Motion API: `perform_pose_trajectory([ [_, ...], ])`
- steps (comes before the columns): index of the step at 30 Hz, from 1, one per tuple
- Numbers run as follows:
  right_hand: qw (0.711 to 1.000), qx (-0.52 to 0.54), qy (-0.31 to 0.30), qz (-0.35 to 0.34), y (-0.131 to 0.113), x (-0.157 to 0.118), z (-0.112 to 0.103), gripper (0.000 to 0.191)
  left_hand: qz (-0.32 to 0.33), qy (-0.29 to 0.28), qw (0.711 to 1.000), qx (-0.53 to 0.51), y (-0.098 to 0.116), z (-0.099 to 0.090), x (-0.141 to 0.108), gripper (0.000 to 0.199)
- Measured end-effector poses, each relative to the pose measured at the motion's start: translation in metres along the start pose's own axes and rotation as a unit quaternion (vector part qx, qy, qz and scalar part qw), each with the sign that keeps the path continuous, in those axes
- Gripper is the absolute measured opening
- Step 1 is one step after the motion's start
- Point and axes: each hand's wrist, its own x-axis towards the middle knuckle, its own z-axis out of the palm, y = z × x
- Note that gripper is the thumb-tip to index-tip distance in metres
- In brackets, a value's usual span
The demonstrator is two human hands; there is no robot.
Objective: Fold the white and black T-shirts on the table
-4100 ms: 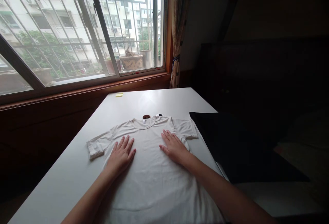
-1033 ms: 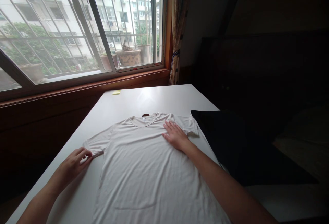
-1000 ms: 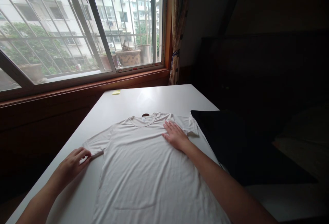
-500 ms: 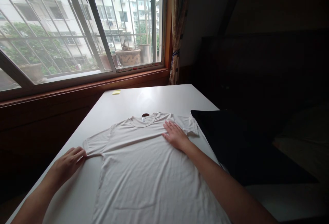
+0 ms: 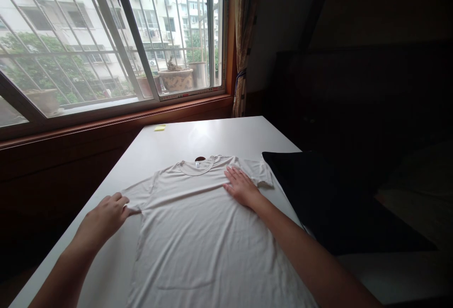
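Note:
A light-coloured T-shirt [image 5: 198, 232] lies spread on the white table [image 5: 226, 131], its neckline towards the window and its lower part running out of view at the bottom. My left hand [image 5: 106, 216] is closed on the edge of the left sleeve, with the fingers curled over the cloth. On the upper chest, near the right shoulder, my right hand [image 5: 241, 186] rests flat with its fingers stretched out. Creases run across the chest and down the front of the shirt.
A dark cloth or sheet [image 5: 329, 199] covers the table's right side, beside the right sleeve. A yellow sticky note [image 5: 160, 128] lies near the far left corner. Beyond the shirt's collar shows a dark round spot [image 5: 200, 158]. A barred window [image 5: 106, 39] and a curtain [image 5: 242, 62] stand behind.
My left hand has moved right and slightly up with the sleeve's edge, which now bunches and folds inward. My right hand has stayed in place.

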Motion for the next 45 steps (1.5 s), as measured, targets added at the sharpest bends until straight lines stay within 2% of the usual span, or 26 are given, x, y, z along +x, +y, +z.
perform_pose_trajectory([
  [3,1.0,-0.001,0.001,-0.001,-0.001,0.001,0.0,0.072,0.052,0.013,0.998,0.01,0.037,0.003,0.021,0.04],
  [5,1.0,-0.001,-0.001,-0.001,0.0,0.001,0.0,0.072,0.079,0.007,0.997,-0.015,0.067,0.014,0.037,0.048],
  [7,1.0,0.0,-0.006,-0.001,0.0,0.002,-0.001,0.072,0.092,-0.025,0.995,-0.04,0.097,0.031,0.055,0.053],
  [10,1.0,0.006,-0.018,0.001,0.0,0.004,-0.005,0.074,0.053,-0.076,0.995,-0.044,0.131,0.058,0.079,0.057],
  [12,1.0,0.008,-0.02,0.003,-0.002,0.008,-0.008,0.074,0.019,-0.082,0.996,-0.041,0.143,0.072,0.094,0.061],
  [17,0.999,0.016,0.025,0.017,-0.018,0.031,-0.011,0.072,-0.039,-0.06,0.997,-0.035,0.146,0.09,0.122,0.066],
  [24,0.999,0.037,-0.015,0.032,-0.045,0.084,0.005,0.075,-0.089,-0.061,0.994,-0.034,0.132,0.094,0.138,0.071],
  [28,0.997,0.044,-0.012,0.055,-0.035,0.098,0.007,0.074,-0.1,-0.064,0.992,-0.033,0.127,0.095,0.139,0.072],
  [35,0.996,0.029,-0.018,0.085,-0.003,0.104,0.005,0.079,-0.125,-0.082,0.988,-0.03,0.126,0.089,0.147,0.074],
  [41,0.996,0.022,-0.009,0.084,-0.002,0.104,0.009,0.08,-0.148,-0.098,0.984,-0.026,0.126,0.084,0.157,0.076],
  [45,0.996,0.023,-0.02,0.086,-0.002,0.105,0.007,0.08,-0.137,-0.064,0.988,-0.017,0.143,0.086,0.16,0.071],
])
